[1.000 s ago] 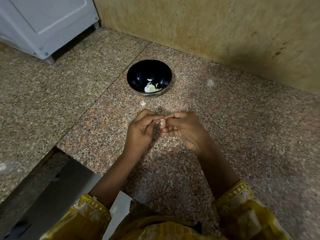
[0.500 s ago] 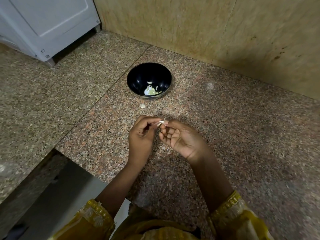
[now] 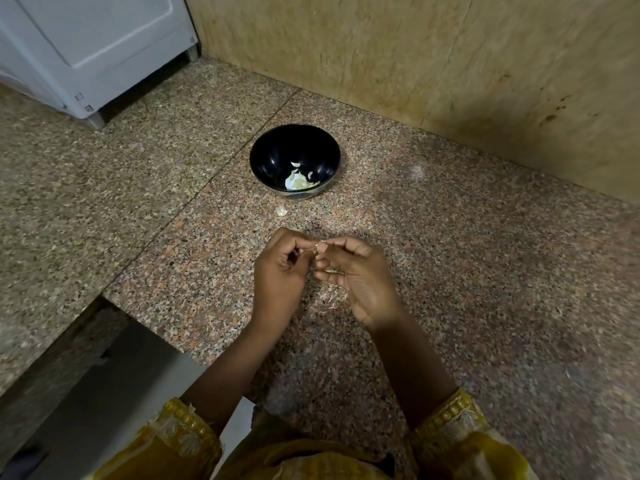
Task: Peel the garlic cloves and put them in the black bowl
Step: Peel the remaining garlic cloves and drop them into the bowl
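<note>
Garlic clove (image 3: 320,246) — pinched by left hand (image 3: 280,273), right hand (image 3: 360,282)

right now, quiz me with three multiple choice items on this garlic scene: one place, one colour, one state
1. Relative to the bowl, the loose white bit lies: A inside it B on the counter just outside it C underneath it
2. The bowl is: A white B black C red
3. The hands: A left hand and right hand pinch a clove together B lie flat C lift the bowl
Answers: B, it sits on stone, apart from the bowl; B, glossy black wall; A, fingertips of both meet on the clove.
</note>
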